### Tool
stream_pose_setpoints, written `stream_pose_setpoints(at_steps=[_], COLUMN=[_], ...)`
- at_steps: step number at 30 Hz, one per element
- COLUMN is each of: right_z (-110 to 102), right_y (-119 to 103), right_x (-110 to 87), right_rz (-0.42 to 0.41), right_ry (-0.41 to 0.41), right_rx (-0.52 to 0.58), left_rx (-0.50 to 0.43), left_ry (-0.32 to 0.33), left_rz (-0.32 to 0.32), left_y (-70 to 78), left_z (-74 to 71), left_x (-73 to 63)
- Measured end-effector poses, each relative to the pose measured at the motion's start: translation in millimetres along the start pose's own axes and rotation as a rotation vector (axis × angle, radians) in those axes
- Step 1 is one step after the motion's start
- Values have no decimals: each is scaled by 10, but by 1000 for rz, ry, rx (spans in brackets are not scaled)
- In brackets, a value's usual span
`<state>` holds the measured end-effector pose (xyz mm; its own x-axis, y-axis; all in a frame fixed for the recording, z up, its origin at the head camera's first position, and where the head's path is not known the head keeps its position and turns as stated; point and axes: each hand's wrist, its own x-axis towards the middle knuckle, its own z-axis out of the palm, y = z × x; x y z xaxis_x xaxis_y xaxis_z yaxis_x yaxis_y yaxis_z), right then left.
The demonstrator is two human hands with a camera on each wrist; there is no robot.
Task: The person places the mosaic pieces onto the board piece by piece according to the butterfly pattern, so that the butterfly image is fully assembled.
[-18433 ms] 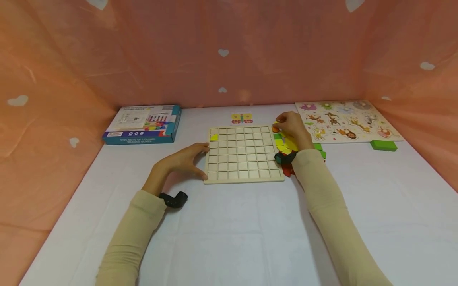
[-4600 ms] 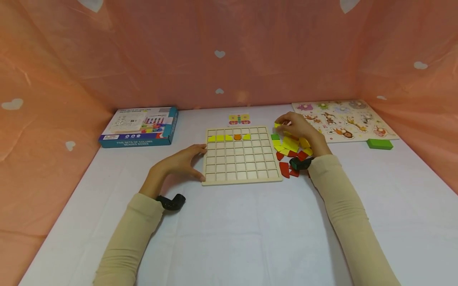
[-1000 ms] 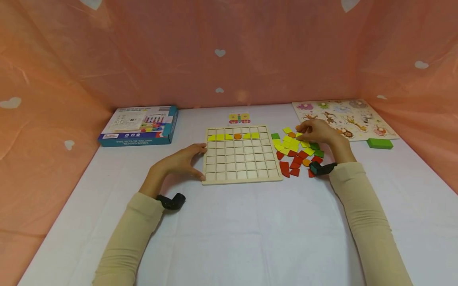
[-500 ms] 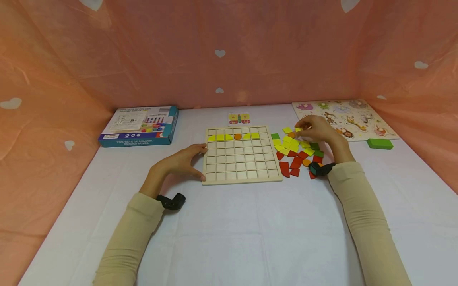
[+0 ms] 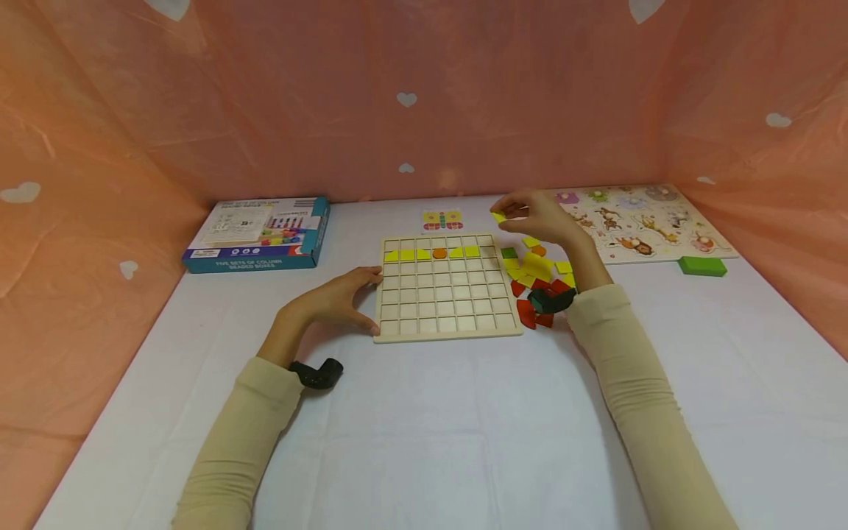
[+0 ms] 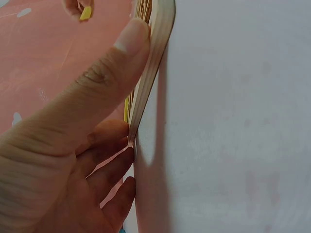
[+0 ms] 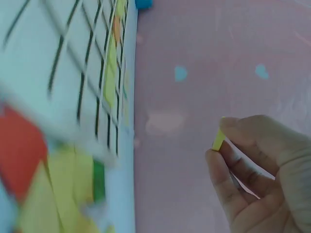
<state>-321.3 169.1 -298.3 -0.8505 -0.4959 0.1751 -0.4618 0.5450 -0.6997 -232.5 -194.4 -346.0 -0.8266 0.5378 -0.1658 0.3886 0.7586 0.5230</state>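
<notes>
A wooden grid board point(image 5: 445, 303) lies in the middle of the table. Its second row from the back bears several yellow pieces and an orange disc point(image 5: 440, 254). Along the left edge of the board, my left hand point(image 5: 334, 298) touches the rim, thumb at the near corner and fingers farther back. In the left wrist view the thumb point(image 6: 104, 77) lies against the wooden rim point(image 6: 150, 73). My right hand point(image 5: 542, 218) pinches a small yellow tile point(image 7: 218, 140) between thumb and fingertips, raised near the board's far right corner.
Loose yellow, red, green and orange pieces point(image 5: 538, 265) lie right of the board, partly under the right wrist. Behind the board is a patterned card point(image 5: 442, 220). A blue box point(image 5: 258, 235) stands left; an animal puzzle point(image 5: 639, 228) and green block point(image 5: 702, 266) lie right.
Over the earlier frames, the second row has gained several yellow pieces and an orange disc. Just now my right hand has moved left from the pile, carrying a yellow tile. The left hand stays put.
</notes>
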Motion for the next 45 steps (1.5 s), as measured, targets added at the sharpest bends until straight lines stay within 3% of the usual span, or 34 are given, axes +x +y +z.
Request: stream_pose_setpoints(at_steps=[4,7,15,25,32,45], right_z=[178,274,350,369,375,401], right_y=[-11,41,188,269,266,217], right_x=[68,83,63,67,57,70], right_rz=[0,54,128,64,140,130], right_ry=[-46,-89,-163,-164,-156,-134], right_rx=[35,38,-32,-91,-131,-135], left_rx=[-10,-13,-7,-11,-10,8], left_ry=[4,4,6,2,0,9], left_rz=[3,-4,-5,-8,-13,16], left_y=[-16,-27,-34,-40,-38,-58], left_z=[3,9,14,15,17,20], left_x=[0,5,8,19,21,19])
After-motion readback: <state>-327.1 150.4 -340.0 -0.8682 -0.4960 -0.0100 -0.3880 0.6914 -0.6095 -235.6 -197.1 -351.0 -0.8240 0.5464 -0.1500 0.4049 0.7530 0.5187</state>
